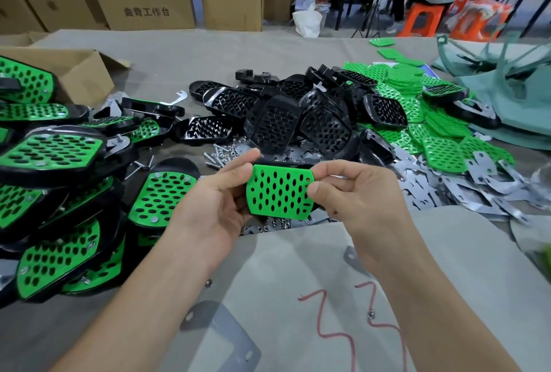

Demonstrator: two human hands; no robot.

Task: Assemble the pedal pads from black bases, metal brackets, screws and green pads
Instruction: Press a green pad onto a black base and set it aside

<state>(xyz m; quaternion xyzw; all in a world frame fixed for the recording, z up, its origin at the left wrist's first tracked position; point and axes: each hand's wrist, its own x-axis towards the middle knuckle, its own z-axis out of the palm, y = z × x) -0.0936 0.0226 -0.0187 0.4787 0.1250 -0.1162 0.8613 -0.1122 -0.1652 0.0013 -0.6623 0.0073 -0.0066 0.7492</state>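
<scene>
Holding a flat green perforated plastic pad (278, 191) above the grey work table (298, 267), the left hand (220, 201) and right hand (354, 190) pinch its opposite ends, likely orienting it for a black ribbed plastic base (272, 124).

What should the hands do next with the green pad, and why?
Probably press the green pad into one of the black bases behind. The left hand and right hand pinch it in the air, its corner hole empty.
</scene>
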